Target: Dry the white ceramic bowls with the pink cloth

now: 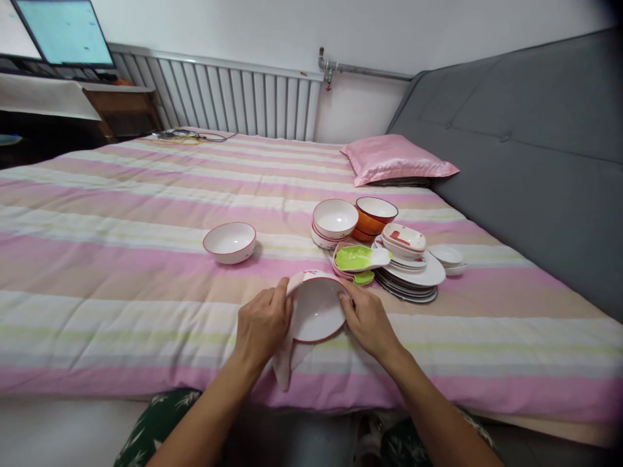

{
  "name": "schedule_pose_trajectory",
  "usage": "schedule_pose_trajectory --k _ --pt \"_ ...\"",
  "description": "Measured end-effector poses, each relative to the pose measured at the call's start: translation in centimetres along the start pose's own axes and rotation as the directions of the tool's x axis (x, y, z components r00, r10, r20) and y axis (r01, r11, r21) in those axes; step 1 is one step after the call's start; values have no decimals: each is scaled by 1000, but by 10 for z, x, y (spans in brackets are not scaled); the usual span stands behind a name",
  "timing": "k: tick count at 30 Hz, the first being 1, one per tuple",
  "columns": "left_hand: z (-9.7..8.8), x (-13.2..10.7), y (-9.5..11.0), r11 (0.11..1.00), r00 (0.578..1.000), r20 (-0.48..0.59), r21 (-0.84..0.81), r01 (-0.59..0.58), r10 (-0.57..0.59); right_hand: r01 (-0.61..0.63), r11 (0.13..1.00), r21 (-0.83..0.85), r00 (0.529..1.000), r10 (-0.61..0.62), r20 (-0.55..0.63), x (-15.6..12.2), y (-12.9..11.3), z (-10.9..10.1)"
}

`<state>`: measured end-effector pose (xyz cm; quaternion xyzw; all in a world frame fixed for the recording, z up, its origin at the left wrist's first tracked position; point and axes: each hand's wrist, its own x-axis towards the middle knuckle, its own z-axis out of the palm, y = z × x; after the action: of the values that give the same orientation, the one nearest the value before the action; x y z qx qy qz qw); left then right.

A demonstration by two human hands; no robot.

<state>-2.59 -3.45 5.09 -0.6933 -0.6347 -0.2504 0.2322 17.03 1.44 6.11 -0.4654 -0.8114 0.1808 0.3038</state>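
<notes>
A white bowl with a red rim [318,314] is tilted on its side between my hands, its inside facing me. My right hand [370,318] grips its right edge, thumb inside the rim. My left hand [265,318] is closed on a pale cloth [283,363], which it presses against the bowl's left side; the cloth's end hangs down. Another red-rimmed white bowl [230,243] stands upright on the bed, beyond my left hand. Past my right hand lie a green leaf-shaped dish [357,258] and a stack of red-rimmed bowls [335,219].
Orange bowls [372,220], a stack of plates [431,272] with small dishes [403,237] on top, and little white dishes [446,256] stand on the striped bed [146,259]. Behind are a pink pillow [396,157], a grey headboard [525,123], cables [195,136] and a radiator [233,91].
</notes>
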Motion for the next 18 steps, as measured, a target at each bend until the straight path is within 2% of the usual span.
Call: schedule_pose_trajectory --k 2,5,10,14,18 --pt "2 0 -1 999 999 20 -1 45 -45 -20 1000 14 999 21 -30 0 0 8" --pt "4 1 1 991 985 118 -32 128 -124 -90 995 -35 996 90 -12 0 -2 14" --pt "3 2 6 968 931 288 -41 247 -225 -203 962 -182 973 219 72 -2 -9 11" --pt "1 3 9 955 896 360 -39 293 -260 -283 920 -270 936 326 131 -2 -10 6" --pt "0 3 12 954 878 398 -26 300 -265 -312 926 -213 915 353 195 -1 -4 4"
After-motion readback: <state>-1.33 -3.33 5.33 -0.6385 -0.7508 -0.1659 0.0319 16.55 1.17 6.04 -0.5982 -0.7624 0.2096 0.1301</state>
